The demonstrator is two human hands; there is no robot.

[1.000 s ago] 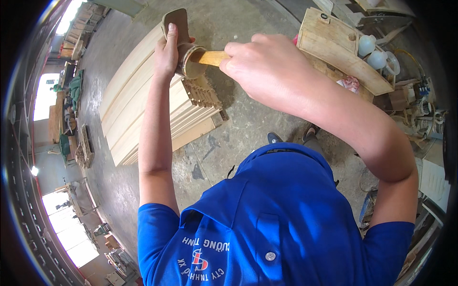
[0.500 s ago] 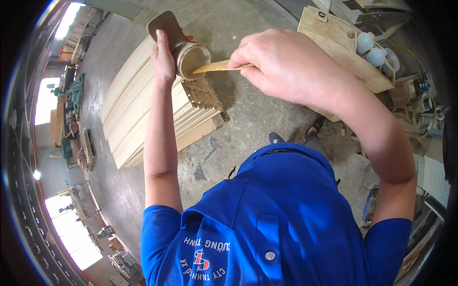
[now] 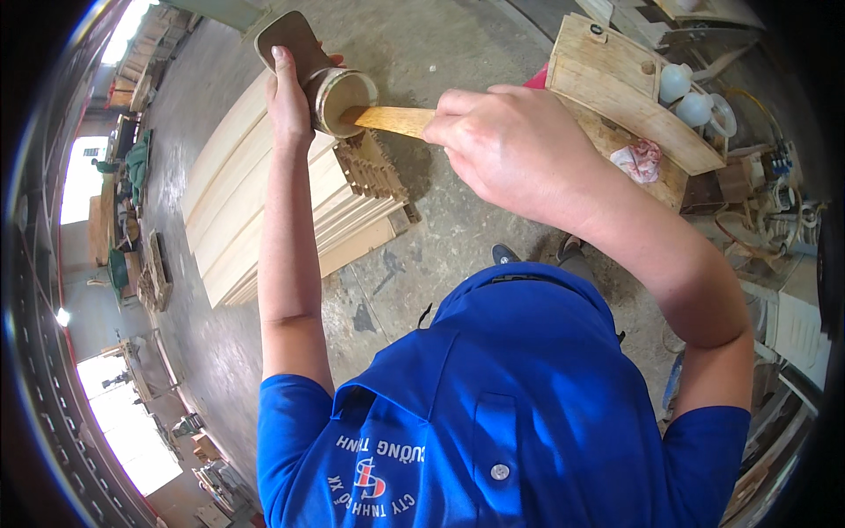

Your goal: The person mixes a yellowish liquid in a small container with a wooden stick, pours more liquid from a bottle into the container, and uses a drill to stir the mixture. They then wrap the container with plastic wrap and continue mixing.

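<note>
At the far left, bright windows (image 3: 136,431) line the workshop's edge, and smooth, mottled grey concrete floor (image 3: 220,343) spreads from there to a stack of pale wooden boards (image 3: 238,194). The boards are long and straight-grained, appearing bowed along their length, with a jagged, notched brown end at the right.

Above the stack, the left hand (image 3: 289,101) is clamped on a brown flat plate (image 3: 289,40), thumb on its near face and fingertips showing past its far edge. The plate is smooth with rounded corners. Directly beside it, a round container (image 3: 322,99) tilts its wide, pale-rimmed mouth rightward; whether the two are joined cannot be told.

A flat, yellowish wooden stick (image 3: 396,120) reaches into that mouth, its other end pinched in the closed fingers of the right hand (image 3: 506,136). Concrete separates this hand's underside from the person's shoes (image 3: 504,254). Farther right, a boxy plywood piece (image 3: 607,70) stands near a crumpled, red-and-white cloth (image 3: 642,161) and rounded white containers (image 3: 676,82).
</note>
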